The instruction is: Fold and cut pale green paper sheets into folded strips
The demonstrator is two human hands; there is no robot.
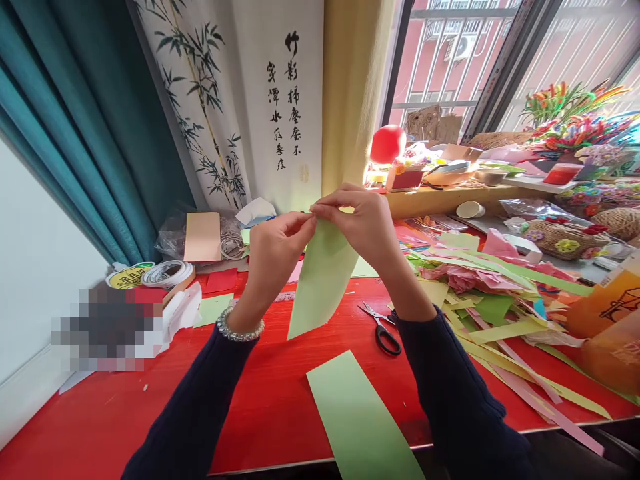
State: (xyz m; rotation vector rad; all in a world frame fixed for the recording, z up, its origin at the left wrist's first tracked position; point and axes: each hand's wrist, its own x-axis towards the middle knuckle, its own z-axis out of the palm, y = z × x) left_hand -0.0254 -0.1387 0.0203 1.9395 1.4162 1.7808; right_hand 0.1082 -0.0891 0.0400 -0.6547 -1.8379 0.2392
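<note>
A light green sheet of paper point(323, 287) hangs in the air above the red table, its lower edge slanting to a point at the left. My right hand point(363, 220) pinches it at the top between thumb and fingertips. Close beside, my left hand point(277, 257) is closed in a pinch at the sheet's upper left edge; the exact grip is partly hidden by the fingers. Another light green strip of paper point(360, 413) lies below them, reaching over the table's front edge. Scissors point(385, 333) with black handles rest by my right wrist, blades a little apart.
Paper strips point(505, 327) in green, yellow and pink pile up on the right, near orange-filled containers point(610, 320). At the left back are a white tape roll point(167, 273) and a tan card point(202, 237). Craft items and a red balloon-like ball point(389, 145) stand by the window.
</note>
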